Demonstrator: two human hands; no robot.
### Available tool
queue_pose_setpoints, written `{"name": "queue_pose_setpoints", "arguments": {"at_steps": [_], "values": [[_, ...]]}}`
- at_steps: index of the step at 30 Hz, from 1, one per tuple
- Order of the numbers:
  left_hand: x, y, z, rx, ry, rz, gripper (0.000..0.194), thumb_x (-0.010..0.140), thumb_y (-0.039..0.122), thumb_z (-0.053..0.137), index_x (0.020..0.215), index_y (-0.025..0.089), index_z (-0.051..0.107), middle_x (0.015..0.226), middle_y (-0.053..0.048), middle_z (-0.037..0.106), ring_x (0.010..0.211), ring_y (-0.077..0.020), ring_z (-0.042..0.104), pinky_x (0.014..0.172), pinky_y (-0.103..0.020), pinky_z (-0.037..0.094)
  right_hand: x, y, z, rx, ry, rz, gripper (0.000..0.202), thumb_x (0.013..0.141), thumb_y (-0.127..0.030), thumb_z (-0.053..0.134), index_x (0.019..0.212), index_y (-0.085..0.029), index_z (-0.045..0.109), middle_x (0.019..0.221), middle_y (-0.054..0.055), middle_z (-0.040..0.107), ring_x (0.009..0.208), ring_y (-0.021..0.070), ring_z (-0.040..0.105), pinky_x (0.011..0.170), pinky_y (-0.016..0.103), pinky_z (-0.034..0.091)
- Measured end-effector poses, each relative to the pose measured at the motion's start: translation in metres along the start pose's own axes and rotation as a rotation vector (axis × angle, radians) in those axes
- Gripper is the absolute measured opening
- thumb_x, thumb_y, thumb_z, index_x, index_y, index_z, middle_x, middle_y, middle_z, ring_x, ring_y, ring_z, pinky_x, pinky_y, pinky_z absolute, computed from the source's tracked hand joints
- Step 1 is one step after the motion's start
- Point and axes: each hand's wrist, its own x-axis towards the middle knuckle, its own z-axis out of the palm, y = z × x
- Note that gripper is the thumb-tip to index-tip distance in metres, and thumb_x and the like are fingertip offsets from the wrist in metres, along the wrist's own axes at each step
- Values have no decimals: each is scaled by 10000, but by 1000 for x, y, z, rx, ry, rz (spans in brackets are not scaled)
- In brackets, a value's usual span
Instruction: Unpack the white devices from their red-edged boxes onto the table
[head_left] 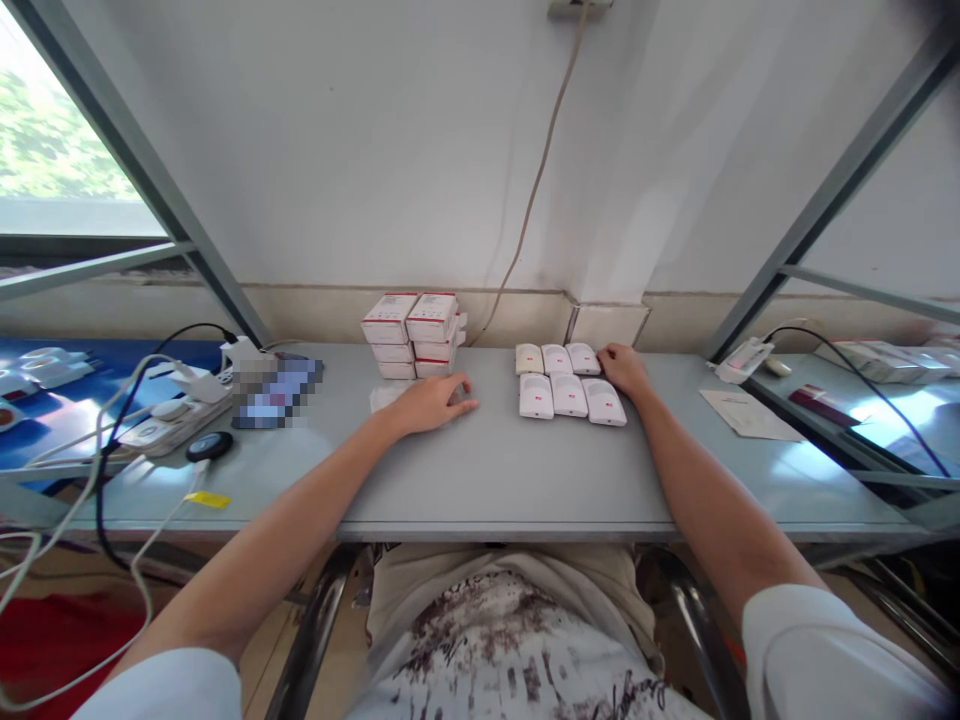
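Several white plastic housings that look like motion detectors, each with a small red mark, lie in two rows on the grey table. My right hand is at the right end of the back row, its fingers curled against the edge of the last white motion detector. My left hand rests on the tabletop in front of stacked white-and-red boxes, thumb and fingers apart, holding nothing. Partly under its wrist lies a clear plastic piece, too faint to name.
To the left are a phone, a power strip with plugs and cables, and a round black object. A paper sheet and a white plug-like device lie right. Metal frame posts stand at both sides; a wall closes the back.
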Motion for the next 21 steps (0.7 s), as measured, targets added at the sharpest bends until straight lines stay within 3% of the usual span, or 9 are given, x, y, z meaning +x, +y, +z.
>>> {"name": "queue_pose_setpoints", "arguments": {"at_steps": [21], "values": [[0,-2,2,20,12,-3,463,1085,618,534,1310,229,643,987,-58,749,912,-266,706,776,-351,470,-1,-1,0,-35,-4,-21,362,1043,-326,482,1057,-184,815,1187,168,822,1035,280,715,813,321,489]]}}
